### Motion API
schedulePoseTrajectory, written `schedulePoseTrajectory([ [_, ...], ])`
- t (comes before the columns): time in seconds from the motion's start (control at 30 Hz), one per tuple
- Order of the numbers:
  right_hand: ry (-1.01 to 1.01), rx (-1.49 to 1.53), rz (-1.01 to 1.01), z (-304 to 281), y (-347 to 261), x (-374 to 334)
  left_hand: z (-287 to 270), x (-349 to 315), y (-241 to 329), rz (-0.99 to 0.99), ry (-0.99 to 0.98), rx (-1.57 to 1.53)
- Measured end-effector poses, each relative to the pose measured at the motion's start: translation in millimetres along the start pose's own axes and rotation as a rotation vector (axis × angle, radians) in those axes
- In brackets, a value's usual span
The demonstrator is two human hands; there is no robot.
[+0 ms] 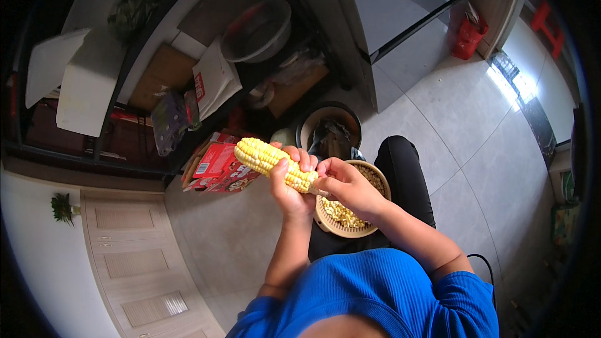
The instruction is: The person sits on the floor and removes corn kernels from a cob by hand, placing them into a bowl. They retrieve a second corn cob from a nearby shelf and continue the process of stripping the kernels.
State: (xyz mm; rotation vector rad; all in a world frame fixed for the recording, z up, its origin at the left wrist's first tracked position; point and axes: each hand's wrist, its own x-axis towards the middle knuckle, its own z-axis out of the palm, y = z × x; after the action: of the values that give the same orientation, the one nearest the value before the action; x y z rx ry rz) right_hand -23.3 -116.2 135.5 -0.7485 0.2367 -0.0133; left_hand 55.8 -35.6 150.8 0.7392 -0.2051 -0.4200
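Note:
A yellow ear of corn [263, 158] is held slanting in front of me, its rows mostly full of kernels, with some paler ones. My left hand [289, 191] is wrapped round it from below, thumb along the near side. At the cob's lower right end, my right hand [352, 193] is closed, thumb and fingers pressed against the end kernels. What lies between those fingertips is partly hidden. Below the hands, a round tan basket [362, 233] rests on my lap with loose yellow kernels [341, 214] inside.
Beyond the basket stands a round bin [307, 126] with a dark bag in it. Red cardboard boxes [216, 161] lie by a dark shelf rack, which carries a clear plastic basin [258, 31]. A red bag [468, 36] sits on the tiled floor [451, 131] at the far right.

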Motion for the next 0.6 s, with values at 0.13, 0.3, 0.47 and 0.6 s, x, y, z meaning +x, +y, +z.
schedulePoseTrajectory([
  [0.13, -0.040, -0.022, 0.054, -7.5, -10.8, -1.0, -11.4, 5.7, 0.4, -0.068, -0.132, -0.044],
  [0.3, -0.160, -0.167, 0.128, -19.6, -10.5, -0.3, -21.3, 3.7, 0.7, -0.008, -0.141, -0.012],
  [0.47, -0.093, 0.184, -0.046, -20.7, -13.3, -5.0, -25.5, -0.4, 3.2, -0.016, -0.159, 0.040],
  [0.6, -0.004, 0.063, -0.137, -16.9, -7.7, -4.3, -31.5, -6.4, -3.6, -0.057, -0.085, -0.017],
])
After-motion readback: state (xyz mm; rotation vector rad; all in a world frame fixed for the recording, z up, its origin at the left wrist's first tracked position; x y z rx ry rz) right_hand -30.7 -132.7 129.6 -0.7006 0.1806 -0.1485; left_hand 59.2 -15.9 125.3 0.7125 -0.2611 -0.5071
